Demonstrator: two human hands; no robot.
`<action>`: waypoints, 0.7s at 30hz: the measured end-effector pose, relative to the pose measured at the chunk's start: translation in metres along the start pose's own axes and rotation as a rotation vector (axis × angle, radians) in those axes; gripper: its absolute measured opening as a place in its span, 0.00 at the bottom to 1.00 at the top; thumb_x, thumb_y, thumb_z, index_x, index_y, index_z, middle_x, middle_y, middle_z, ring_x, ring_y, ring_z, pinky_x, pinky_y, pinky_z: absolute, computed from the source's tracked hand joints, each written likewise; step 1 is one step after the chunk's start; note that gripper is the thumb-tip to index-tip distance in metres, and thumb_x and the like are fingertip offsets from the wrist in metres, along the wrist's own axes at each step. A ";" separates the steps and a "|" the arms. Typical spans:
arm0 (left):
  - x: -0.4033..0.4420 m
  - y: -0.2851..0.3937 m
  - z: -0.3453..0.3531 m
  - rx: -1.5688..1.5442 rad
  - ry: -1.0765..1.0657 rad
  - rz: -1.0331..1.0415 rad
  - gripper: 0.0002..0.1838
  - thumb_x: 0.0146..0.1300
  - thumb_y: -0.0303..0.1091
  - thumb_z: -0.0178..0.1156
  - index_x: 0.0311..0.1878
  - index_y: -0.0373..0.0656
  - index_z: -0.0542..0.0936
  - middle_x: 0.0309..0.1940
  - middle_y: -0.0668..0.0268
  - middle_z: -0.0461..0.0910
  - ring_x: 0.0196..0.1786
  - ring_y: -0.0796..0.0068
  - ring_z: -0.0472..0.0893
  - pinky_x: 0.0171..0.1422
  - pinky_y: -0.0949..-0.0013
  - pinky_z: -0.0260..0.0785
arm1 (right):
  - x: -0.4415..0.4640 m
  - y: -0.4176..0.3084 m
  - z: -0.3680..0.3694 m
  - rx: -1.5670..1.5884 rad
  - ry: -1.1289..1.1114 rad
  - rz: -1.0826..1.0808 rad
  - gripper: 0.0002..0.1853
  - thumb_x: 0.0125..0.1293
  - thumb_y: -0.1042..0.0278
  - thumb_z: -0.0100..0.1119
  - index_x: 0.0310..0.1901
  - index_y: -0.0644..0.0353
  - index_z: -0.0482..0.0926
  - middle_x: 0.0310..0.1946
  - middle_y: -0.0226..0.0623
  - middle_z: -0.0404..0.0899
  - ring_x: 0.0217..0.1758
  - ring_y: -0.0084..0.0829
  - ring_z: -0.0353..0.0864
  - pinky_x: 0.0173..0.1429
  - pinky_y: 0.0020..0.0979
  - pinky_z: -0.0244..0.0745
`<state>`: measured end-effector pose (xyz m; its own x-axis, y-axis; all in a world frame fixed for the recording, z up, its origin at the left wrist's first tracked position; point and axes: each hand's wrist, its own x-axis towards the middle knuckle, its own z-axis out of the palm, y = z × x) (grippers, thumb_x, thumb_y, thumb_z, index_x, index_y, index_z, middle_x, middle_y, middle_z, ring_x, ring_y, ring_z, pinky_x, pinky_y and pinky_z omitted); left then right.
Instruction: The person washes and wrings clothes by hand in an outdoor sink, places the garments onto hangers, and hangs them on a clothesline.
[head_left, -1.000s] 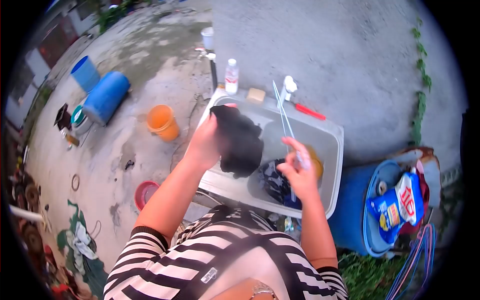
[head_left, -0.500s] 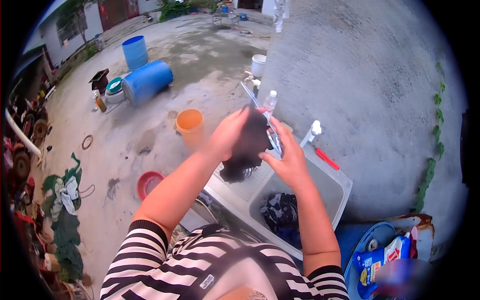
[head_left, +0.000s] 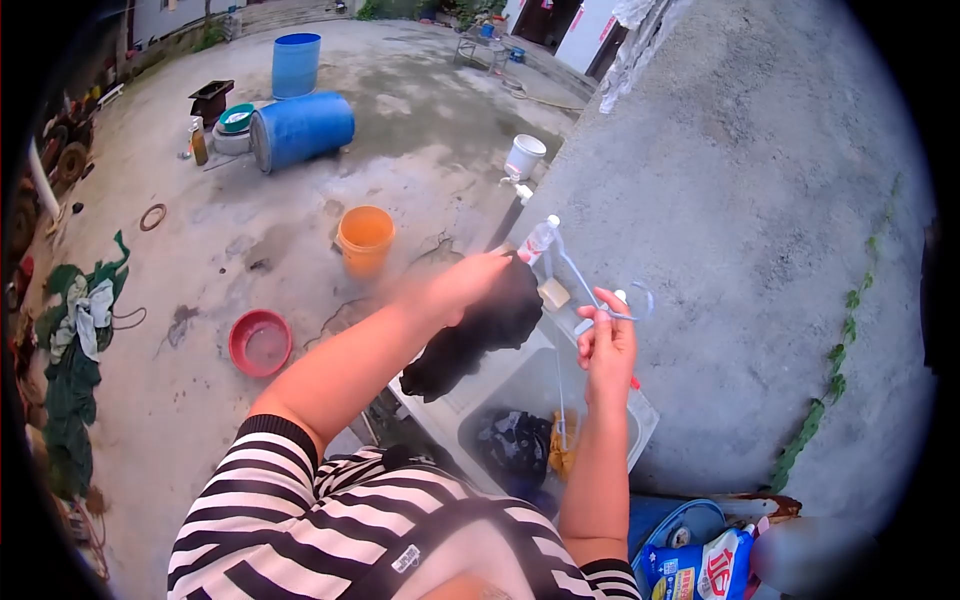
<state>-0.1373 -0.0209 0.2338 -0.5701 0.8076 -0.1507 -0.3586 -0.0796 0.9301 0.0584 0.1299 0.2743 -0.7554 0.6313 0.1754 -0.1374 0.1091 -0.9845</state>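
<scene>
My left hand (head_left: 468,286) is closed on a black garment (head_left: 475,335), which hangs bunched over the near left part of the sink (head_left: 640,420). My right hand (head_left: 607,350) is raised to the right of it, fingers closed on a thin pale-blue clothes hanger (head_left: 575,268). The hanger's far end reaches back toward the garment; whether it touches the cloth I cannot tell. In the basin below lie dark wet clothes (head_left: 515,445) and a yellow-brown cloth (head_left: 562,447). A thin stream of water seems to fall there. The white tap is partly hidden behind my right hand.
A clear bottle (head_left: 540,240) and a soap bar (head_left: 553,293) stand at the sink's back edge against the grey wall (head_left: 740,240). An orange bucket (head_left: 366,240), red basin (head_left: 261,343) and blue barrels (head_left: 305,130) stand left. A detergent bag (head_left: 700,570) sits lower right.
My hands have moved apart: the right went right and down with the hanger, while the left keeps the black garment slightly lower and to the left. The yellow-brown cloth now shows in the basin.
</scene>
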 end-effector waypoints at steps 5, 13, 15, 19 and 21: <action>0.005 0.010 0.015 0.071 -0.020 -0.147 0.20 0.79 0.45 0.48 0.59 0.43 0.81 0.50 0.62 0.85 0.46 0.70 0.85 0.53 0.64 0.78 | -0.009 -0.018 0.031 -0.470 -0.303 -0.419 0.17 0.69 0.73 0.65 0.58 0.54 0.79 0.42 0.29 0.80 0.28 0.13 0.68 0.31 0.18 0.63; 0.041 -0.017 0.009 0.616 -0.326 0.032 0.21 0.77 0.45 0.51 0.62 0.41 0.79 0.54 0.64 0.82 0.53 0.73 0.80 0.56 0.65 0.74 | 0.028 -0.046 0.036 0.095 -0.044 -0.003 0.10 0.73 0.67 0.62 0.34 0.51 0.71 0.18 0.17 0.61 0.16 0.11 0.56 0.19 0.19 0.48; 0.019 0.003 0.012 0.488 -0.275 0.150 0.22 0.75 0.48 0.53 0.63 0.43 0.78 0.53 0.64 0.81 0.53 0.73 0.78 0.56 0.64 0.72 | 0.033 -0.057 0.034 0.185 -0.055 0.027 0.12 0.74 0.66 0.61 0.33 0.49 0.69 0.16 0.16 0.58 0.13 0.11 0.52 0.17 0.20 0.43; -0.019 0.025 0.018 0.190 -0.169 0.417 0.25 0.71 0.40 0.63 0.68 0.43 0.75 0.55 0.64 0.79 0.59 0.69 0.77 0.64 0.60 0.70 | 0.036 -0.060 0.039 0.195 -0.078 0.052 0.12 0.74 0.65 0.62 0.33 0.50 0.69 0.15 0.15 0.57 0.13 0.11 0.52 0.17 0.20 0.44; -0.057 0.039 0.037 0.447 -0.168 0.454 0.27 0.68 0.40 0.65 0.68 0.43 0.73 0.55 0.62 0.79 0.59 0.67 0.78 0.64 0.59 0.70 | 0.034 -0.057 0.051 0.192 -0.085 0.065 0.12 0.74 0.65 0.62 0.33 0.50 0.69 0.15 0.15 0.58 0.14 0.11 0.52 0.17 0.20 0.44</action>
<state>-0.0918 -0.0486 0.2910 -0.4561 0.8343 0.3098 0.2522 -0.2126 0.9440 0.0080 0.1058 0.3369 -0.8169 0.5643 0.1194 -0.1998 -0.0826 -0.9764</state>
